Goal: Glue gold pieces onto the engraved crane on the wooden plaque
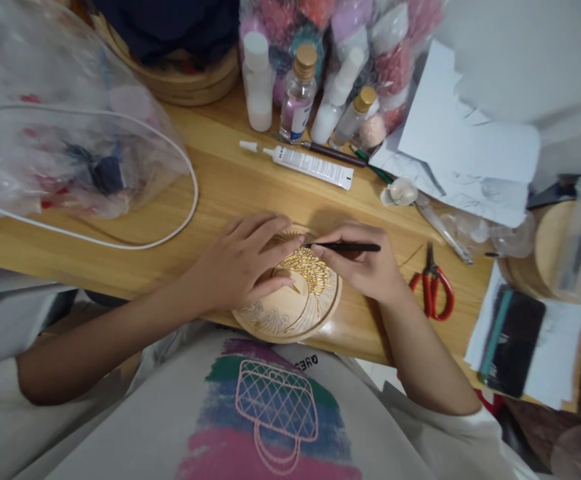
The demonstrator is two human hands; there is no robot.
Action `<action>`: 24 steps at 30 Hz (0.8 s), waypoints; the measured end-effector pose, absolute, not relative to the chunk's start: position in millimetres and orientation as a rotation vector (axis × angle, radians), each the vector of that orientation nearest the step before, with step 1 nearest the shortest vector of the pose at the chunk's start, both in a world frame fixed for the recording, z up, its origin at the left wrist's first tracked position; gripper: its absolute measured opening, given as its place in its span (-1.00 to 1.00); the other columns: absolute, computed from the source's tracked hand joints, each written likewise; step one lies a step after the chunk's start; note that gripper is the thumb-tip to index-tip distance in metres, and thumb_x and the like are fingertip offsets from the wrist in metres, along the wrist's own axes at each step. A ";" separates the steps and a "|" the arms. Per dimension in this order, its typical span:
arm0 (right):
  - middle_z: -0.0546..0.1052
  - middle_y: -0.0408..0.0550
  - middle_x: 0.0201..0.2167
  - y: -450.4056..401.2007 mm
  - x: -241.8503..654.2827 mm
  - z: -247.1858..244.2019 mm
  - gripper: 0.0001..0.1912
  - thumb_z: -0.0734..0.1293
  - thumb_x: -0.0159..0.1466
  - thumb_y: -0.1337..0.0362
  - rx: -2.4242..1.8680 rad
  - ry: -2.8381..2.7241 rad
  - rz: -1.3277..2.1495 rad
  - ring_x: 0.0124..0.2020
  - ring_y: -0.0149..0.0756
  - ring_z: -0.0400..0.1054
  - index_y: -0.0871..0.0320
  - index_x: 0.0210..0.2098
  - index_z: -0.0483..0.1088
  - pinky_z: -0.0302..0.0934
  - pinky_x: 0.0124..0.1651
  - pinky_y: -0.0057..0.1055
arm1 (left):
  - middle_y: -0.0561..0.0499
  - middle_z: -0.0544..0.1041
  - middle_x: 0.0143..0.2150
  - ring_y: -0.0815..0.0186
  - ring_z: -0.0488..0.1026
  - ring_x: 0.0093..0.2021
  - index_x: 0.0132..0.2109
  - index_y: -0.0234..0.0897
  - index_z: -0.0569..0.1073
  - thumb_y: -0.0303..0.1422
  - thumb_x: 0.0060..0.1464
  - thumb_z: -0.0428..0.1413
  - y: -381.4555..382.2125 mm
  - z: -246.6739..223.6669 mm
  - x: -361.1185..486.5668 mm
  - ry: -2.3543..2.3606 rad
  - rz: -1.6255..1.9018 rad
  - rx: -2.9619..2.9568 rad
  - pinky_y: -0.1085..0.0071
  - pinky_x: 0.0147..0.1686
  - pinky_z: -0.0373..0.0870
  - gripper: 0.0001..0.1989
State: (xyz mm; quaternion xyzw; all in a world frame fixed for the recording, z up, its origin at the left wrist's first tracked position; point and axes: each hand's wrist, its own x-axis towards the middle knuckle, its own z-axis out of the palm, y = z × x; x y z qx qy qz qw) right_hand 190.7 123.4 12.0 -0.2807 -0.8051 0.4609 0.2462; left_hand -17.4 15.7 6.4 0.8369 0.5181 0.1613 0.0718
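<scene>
A round wooden board [290,310] lies at the table's front edge, with a line drawing of feathers and waves. Raised gold wire-like lines [315,270] cover part of the drawing. My left hand [245,263] rests over the board's left side, fingers spread, the index fingertip beside the gold part. Between the thumb and fingers of my right hand [363,263] are slim black tweezers [353,247], pointing left. Their tip is close to my left index finger, and I cannot make out anything held in it.
Red-handled pliers [433,287] lie right of my right hand. Beyond the board are a white tube [313,167] and several small bottles [297,97]. A white cable [195,190] loops by a plastic bag [135,153] on the left. A dark phone [513,343] lies on paper at right.
</scene>
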 end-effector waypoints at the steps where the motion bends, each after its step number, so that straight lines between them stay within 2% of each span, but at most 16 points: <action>1: 0.55 -0.12 -0.51 123.4 190.5 11.9 -0.93 0.42 0.22 0.34 -0.764 -2.194 1.260 -0.51 -0.47 0.36 0.20 -0.40 0.55 0.21 -0.45 -0.50 | -0.31 0.39 0.20 -0.10 0.33 0.21 0.25 -0.35 0.34 -0.19 0.31 0.01 15.7 6.8 -17.3 1.557 0.476 2.514 -0.07 0.11 0.37 -0.53; 18: 0.55 -0.11 -0.50 124.3 191.7 11.2 -0.93 0.42 0.22 0.34 -0.741 -2.189 1.260 -0.48 -0.46 0.38 0.20 -0.39 0.54 0.22 -0.43 -0.49 | -0.24 0.38 0.22 -0.02 0.30 0.23 0.26 -0.28 0.31 -0.16 0.33 -0.03 15.2 6.9 -17.5 1.591 0.415 2.533 0.03 0.15 0.34 -0.53; 24: 0.55 -0.12 -0.49 124.5 192.0 11.1 -0.93 0.42 0.23 0.34 -0.739 -2.198 1.268 -0.48 -0.46 0.38 0.19 -0.39 0.54 0.22 -0.43 -0.49 | -0.27 0.38 0.21 -0.03 0.32 0.22 0.26 -0.32 0.31 -0.18 0.33 -0.02 14.9 7.5 -17.0 1.586 0.411 2.556 0.03 0.13 0.35 -0.54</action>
